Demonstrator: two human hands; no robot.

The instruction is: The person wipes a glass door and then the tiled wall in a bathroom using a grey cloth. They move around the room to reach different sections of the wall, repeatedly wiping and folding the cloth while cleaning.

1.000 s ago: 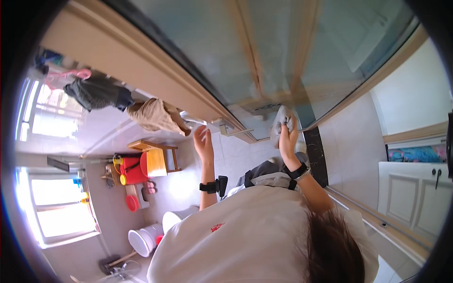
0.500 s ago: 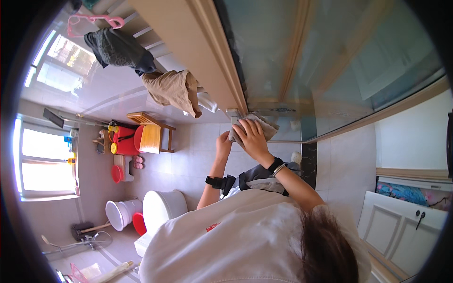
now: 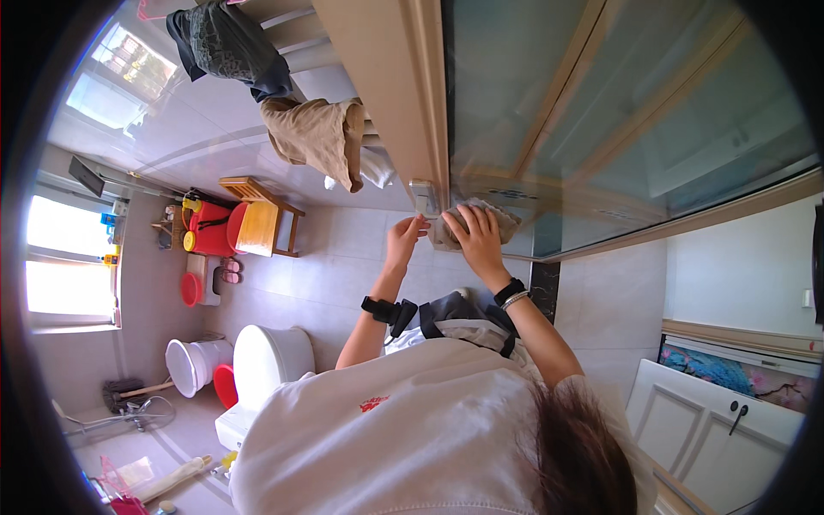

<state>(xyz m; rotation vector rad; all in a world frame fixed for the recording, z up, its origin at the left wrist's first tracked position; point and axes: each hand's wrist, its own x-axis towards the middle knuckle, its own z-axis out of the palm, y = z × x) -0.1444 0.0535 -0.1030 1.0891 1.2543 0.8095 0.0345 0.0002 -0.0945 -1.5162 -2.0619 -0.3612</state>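
Note:
My right hand has its fingers curled over a crumpled grey-beige cloth, gripping it near the lower edge of a sliding-style glass door panel. Close to its left side, my left hand is closed in a pinch beside the cloth's edge. What sits between those fingertips is too small to make out. Just above the left fingertips a pale metal door handle is fixed on the beige door frame. Black bands circle both wrists.
Dark and tan clothes hang left of the frame. A wooden chair, red containers and pink slippers stand at left. A white toilet and a white bucket are nearer me. A white cabinet door is at right.
Both hands and the cloth have shifted slightly right relative to the handle. More of the handle shows now, and the view has moved a little.

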